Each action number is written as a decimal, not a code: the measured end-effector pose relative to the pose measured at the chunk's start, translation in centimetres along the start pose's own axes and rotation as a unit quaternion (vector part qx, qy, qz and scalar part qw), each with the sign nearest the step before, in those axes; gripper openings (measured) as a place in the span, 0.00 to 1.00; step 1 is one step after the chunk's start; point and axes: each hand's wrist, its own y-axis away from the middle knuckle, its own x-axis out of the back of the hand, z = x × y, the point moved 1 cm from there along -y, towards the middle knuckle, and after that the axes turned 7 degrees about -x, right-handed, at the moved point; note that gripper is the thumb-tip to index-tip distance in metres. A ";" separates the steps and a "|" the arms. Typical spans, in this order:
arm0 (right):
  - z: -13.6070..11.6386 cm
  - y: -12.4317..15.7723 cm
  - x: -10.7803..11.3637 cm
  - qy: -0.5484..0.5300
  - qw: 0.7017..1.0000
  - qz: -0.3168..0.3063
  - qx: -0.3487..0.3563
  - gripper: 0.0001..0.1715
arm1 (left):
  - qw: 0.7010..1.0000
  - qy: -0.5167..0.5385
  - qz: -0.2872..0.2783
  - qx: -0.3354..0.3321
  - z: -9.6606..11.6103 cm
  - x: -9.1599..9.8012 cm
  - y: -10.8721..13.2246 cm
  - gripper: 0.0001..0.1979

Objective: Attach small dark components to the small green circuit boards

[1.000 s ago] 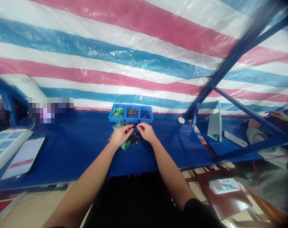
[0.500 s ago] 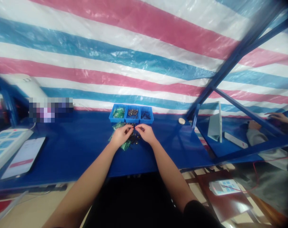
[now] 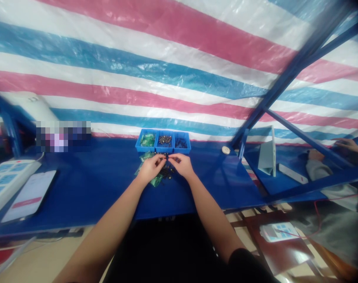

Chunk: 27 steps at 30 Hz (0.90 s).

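My left hand (image 3: pixel 151 167) and my right hand (image 3: pixel 181 164) meet over the blue table (image 3: pixel 93 184), fingertips pinched together on a small dark part (image 3: pixel 166 157) between them. Under the hands lie green circuit boards (image 3: pixel 155 180) and a heap of small dark parts (image 3: pixel 167 171). Just behind stand three joined blue bins (image 3: pixel 163 142): the left one has green boards, the middle one metal pieces, the right one dark pieces.
A phone (image 3: pixel 30 194) and a white power strip (image 3: pixel 4 179) lie at the left. A small round object (image 3: pixel 225 149) sits right of the bins. Blue frame bars (image 3: pixel 285 74) cross at the right, beyond them another person's hand (image 3: pixel 346 144) at a neighbouring bench.
Both hands have drawn slightly closer together, fingertips now touching on the small part. Otherwise little has moved.
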 end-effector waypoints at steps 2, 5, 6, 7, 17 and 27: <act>0.0 0.0 0.0 0.001 1.000 0.003 -0.001 0.10 | 1.000 0.001 0.003 -0.002 0.0 0.0 0.0 0.15; 0.2 0.0 -0.1 0.002 1.000 0.001 0.001 0.10 | 1.000 -0.002 0.011 -0.006 0.1 0.0 -0.1 0.15; 0.3 0.0 -0.1 0.001 1.000 0.000 0.002 0.11 | 1.000 -0.002 0.013 -0.007 0.1 0.1 -0.1 0.15; 0.3 0.0 -0.2 -0.002 1.000 -0.001 0.002 0.11 | 1.000 -0.002 0.014 -0.008 0.1 0.1 -0.1 0.14; 0.1 0.0 -0.3 -0.012 1.000 -0.006 -0.013 0.13 | 1.000 -0.004 0.013 0.001 0.2 0.3 0.0 0.15; 0.0 0.1 -0.2 -0.007 1.000 -0.001 -0.022 0.13 | 1.000 -0.007 -0.001 0.003 0.7 0.6 -0.1 0.15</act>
